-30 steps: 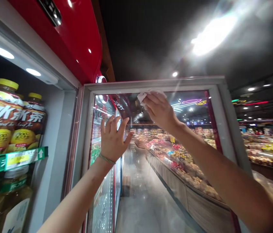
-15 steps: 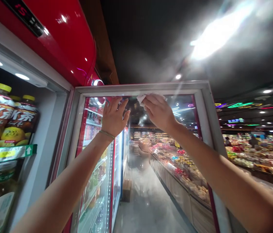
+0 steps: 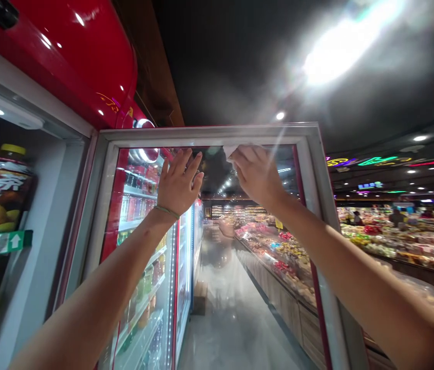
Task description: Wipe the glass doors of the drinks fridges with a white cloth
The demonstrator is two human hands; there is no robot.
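A glass door with a pale grey frame and red edging stands swung out in front of me. Near the top of its pane, my right hand presses a small white cloth to the glass, its fingers bent over it. Most of the cloth is hidden under the fingers. My left hand rests on or close to the pane to the left, fingers spread, holding nothing. A thin band circles that wrist.
At left is the open red drinks fridge with yellow-capped bottles on a shelf. Through the glass show other lit fridges, a brown box on the floor and a long produce counter. More produce stands lie at right.
The view has turned a little right, so the fridge and door sit further left. Against the door, my right hand and the cloth have slid right along the upper glass. My left hand stays spread.
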